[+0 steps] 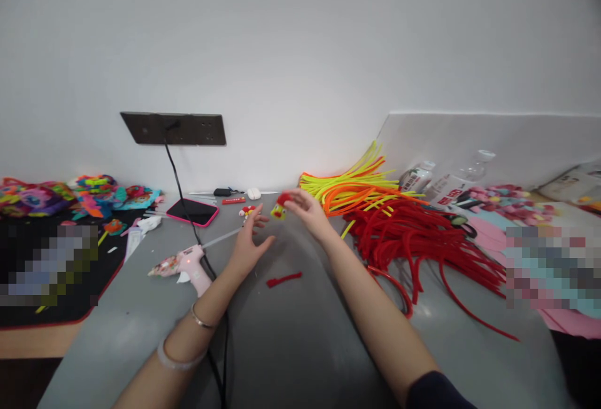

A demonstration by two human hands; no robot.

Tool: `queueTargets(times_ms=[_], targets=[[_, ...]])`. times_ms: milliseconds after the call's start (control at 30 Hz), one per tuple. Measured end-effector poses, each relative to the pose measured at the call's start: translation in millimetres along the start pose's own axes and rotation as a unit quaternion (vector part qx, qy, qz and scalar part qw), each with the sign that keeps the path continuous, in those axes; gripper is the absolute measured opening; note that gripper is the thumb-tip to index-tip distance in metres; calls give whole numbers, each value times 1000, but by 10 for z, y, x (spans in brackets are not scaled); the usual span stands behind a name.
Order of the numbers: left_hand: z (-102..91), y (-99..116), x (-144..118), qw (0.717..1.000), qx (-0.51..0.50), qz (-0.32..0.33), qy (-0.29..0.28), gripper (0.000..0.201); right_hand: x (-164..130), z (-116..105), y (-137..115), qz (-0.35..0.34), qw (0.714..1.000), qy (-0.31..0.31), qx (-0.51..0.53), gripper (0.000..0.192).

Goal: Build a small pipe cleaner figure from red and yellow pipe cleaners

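Well to the left of the glue gun [191,265], a black mat [107,265] covers part of the surface, with bright packs [94,196] by the wall. Behind the gun lies a pink-edged phone [203,212]; a black cord [174,171] drops from the outlet [181,129] above and runs down past the gun. Just right of the gun is the left hand [247,243] — empty, fingers spread, thumb well apart from them. A small figure [245,212], partly hidden, sits behind the gun and to its right. Farther right of the gun, a red strip [284,279] lies on the table [300,340]. Above table level, right of and beyond the gun, is the yellow-and-red toy [278,211] — its red part pinched between the fingertips of the right hand [305,210]. Well right of the gun come yellow stems [347,186], red stems [413,240] and bottles [462,180].
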State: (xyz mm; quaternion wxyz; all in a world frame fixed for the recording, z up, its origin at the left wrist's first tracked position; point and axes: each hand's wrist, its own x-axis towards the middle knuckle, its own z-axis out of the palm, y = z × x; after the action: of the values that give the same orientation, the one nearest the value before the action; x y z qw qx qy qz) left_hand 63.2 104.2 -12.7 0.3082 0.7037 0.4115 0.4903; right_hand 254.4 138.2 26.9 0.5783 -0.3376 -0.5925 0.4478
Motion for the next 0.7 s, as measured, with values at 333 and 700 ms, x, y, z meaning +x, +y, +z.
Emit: queueTargets(times_ms=[333, 700], targets=[[10, -57, 3, 998, -53, -24, 37, 50, -24, -177, -82, 21, 999, 19, 27, 32], [0, 20, -5, 996, -80, -30, 6, 34, -36, -92, -1, 30, 999, 19, 39, 43]])
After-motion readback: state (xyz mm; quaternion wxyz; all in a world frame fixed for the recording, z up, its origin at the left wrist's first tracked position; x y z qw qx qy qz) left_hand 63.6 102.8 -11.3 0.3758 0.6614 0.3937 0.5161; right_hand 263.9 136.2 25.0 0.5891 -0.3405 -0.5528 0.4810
